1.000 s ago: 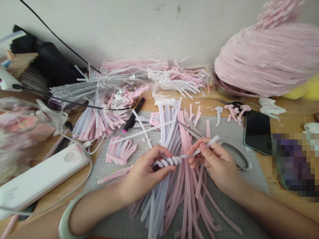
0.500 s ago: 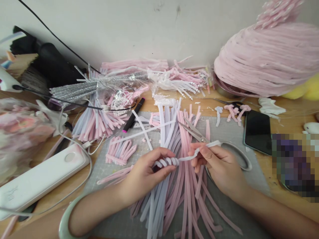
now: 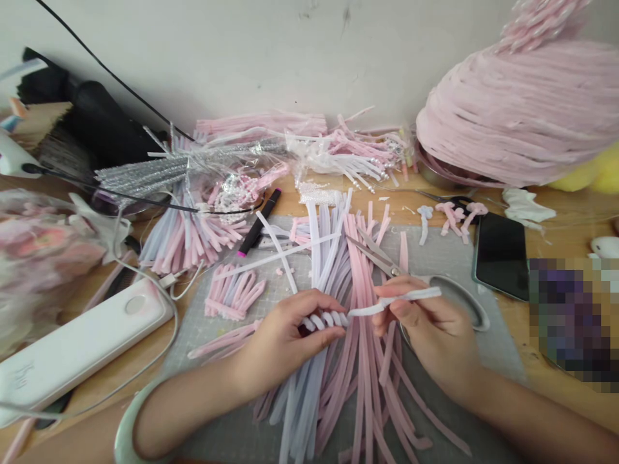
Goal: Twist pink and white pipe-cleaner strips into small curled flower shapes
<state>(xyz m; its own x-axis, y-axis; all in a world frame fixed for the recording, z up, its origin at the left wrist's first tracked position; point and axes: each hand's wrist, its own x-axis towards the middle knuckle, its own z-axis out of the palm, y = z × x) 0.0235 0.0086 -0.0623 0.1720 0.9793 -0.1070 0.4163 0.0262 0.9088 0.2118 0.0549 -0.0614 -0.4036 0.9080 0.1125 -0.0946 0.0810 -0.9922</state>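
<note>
Head camera — left fingers (image 3: 316,299) hold a coil (image 3: 329,319), right fingers (image 3: 409,314) its tail (image 3: 365,310).

Left hand (image 3: 286,332), right hand (image 3: 435,335) pinching, fingers (image 3: 314,298) bent, forearms (image 3: 198,396) angled inward

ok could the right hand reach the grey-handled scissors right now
Probably yes: the right hand is over the scissors, and part of their grey handle shows uncovered, though the hand pinches a pale strip.

Wooden table (image 3: 290,198): grey mat (image 3: 454,258), white device (image 3: 87,348) left, 1 phone (image 3: 501,254) right.
</note>
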